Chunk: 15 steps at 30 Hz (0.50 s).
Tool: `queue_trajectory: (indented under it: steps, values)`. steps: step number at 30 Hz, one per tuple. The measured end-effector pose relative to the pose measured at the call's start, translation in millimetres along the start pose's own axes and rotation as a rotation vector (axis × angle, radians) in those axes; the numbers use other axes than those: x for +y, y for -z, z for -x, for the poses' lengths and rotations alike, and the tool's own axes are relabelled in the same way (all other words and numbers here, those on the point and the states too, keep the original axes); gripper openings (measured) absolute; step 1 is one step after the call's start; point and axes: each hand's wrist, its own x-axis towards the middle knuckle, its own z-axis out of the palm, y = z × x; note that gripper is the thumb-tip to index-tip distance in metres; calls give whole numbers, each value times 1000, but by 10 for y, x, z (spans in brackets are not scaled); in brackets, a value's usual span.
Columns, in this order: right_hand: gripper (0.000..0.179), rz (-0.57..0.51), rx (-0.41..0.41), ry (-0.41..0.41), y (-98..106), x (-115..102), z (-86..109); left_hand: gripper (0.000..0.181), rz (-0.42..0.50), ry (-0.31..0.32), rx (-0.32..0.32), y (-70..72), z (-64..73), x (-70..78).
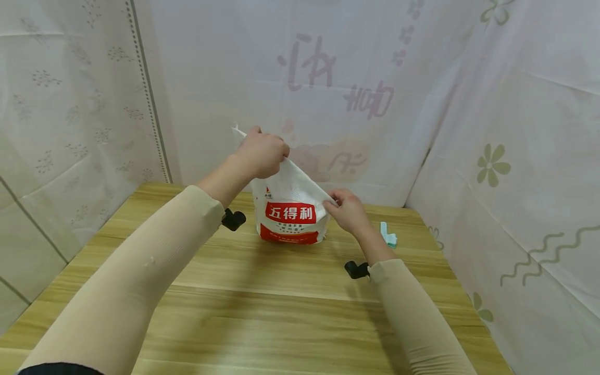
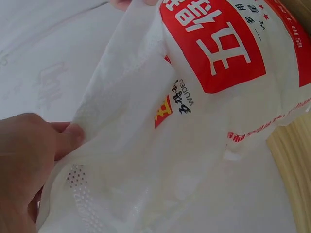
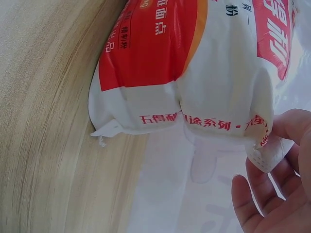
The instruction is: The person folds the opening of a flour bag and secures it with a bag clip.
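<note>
A white flour bag [image 1: 292, 224] with red printed panels stands on the wooden table, its upper part pulled up and slanting down to the right. High on the left, my left hand [image 1: 264, 152] pinches the bag's top edge; the left wrist view shows thumb and fingers of that hand [image 2: 29, 155] on the white fabric beside a patch of small holes. Lower on the right, my right hand [image 1: 348, 211] grips the other top corner. In the right wrist view, that corner of the bag [image 3: 262, 155] lies between thumb and fingers.
A small pale-blue and white object [image 1: 388, 235], its kind unclear, lies on the table [image 1: 281, 307] to the right of the bag. White printed curtains [image 1: 300, 78] hang behind and along both sides. A black camera mount [image 1: 356, 270] sits at each wrist.
</note>
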Motion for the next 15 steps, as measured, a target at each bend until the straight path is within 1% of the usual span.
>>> queue_trajectory:
  steps: [4, 6, 10, 15]
  values:
    - [25, 0, 0, -1, 7, -3, 4, 32, 4, 0, 24, -6, 16, -16]
    - [25, 2, -1, 0, 10, -6, 5, 34, 14, 6, 24, -10, 23, -16]
    - [25, 7, -3, 3, 13, -7, 7, 38, 56, 19, -1, -12, 18, -12]
    - [25, 4, -3, 2, 17, -3, 14, 33, 71, 1, -18, 21, 14, -3]
